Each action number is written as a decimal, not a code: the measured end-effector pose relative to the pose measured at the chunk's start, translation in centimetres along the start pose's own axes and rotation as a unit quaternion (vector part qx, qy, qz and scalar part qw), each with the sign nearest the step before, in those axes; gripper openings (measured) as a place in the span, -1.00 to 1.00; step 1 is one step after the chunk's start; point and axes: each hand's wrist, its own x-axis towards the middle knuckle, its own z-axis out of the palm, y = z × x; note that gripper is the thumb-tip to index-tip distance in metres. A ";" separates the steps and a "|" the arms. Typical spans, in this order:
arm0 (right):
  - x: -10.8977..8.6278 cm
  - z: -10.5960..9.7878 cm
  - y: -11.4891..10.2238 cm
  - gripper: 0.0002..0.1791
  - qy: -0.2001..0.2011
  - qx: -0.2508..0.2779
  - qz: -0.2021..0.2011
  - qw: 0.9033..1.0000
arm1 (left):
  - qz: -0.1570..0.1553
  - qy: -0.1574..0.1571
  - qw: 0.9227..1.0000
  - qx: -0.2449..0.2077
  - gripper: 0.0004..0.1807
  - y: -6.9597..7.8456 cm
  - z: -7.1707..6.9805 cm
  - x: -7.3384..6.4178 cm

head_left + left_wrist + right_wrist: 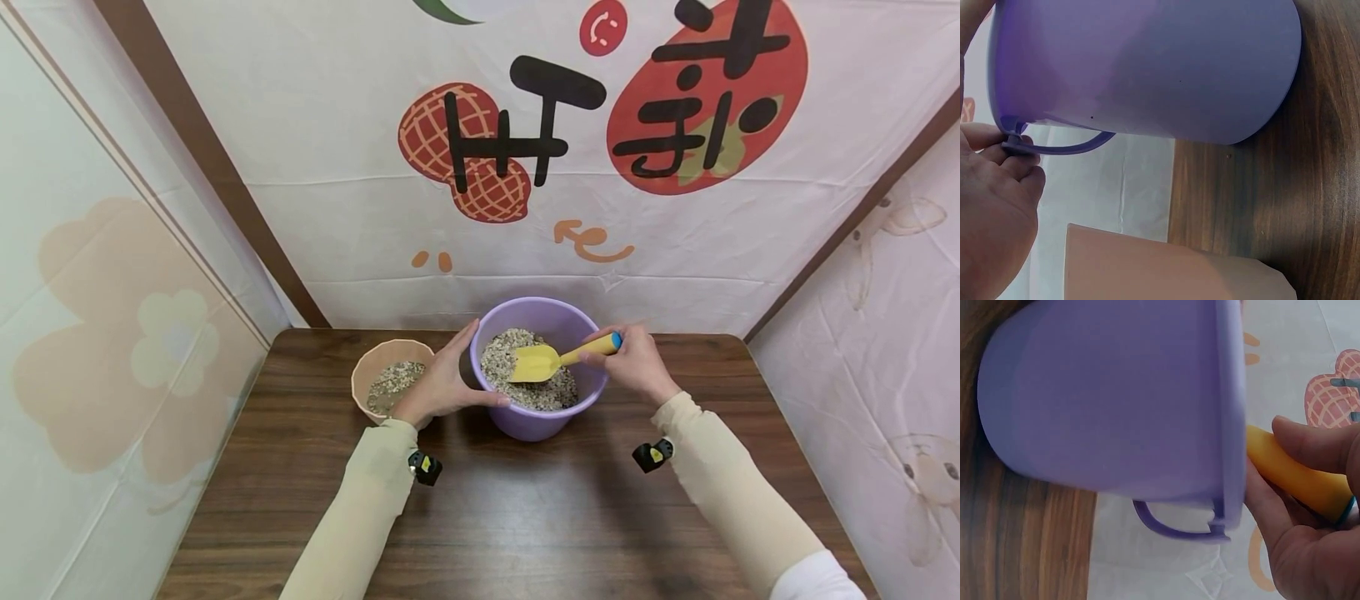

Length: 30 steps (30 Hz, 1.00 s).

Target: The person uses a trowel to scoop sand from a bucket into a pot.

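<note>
A purple bucket stands on the table, part filled with pale, coarse flakes or grains. My left hand holds its left rim, thumb along the near side and fingers at the far side. In the left wrist view, the fingers bend in by the bucket's handle. My right hand grips the handle of a yellow scoop with a blue end. The scoop's blade lies over the grains inside the bucket, and the handle crosses the right rim.
Left of the bucket, partly behind my left wrist, stands a peach-coloured bowl with similar grains at its bottom. A printed white cloth hangs behind the brown wooden table. More cloth panels border both sides.
</note>
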 end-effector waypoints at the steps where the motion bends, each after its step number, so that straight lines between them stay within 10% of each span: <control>1: 0.0 0.1 0.0 -0.76 -0.002 0.005 0.006 1.000 | 0.000 0.000 1.000 -0.001 0.54 0.0 0.0 0.0; 30: -0.6 1.7 0.7 -0.67 -0.003 0.187 0.018 0.982 | 0.002 0.000 1.000 -0.009 0.55 -0.1 0.0 -0.1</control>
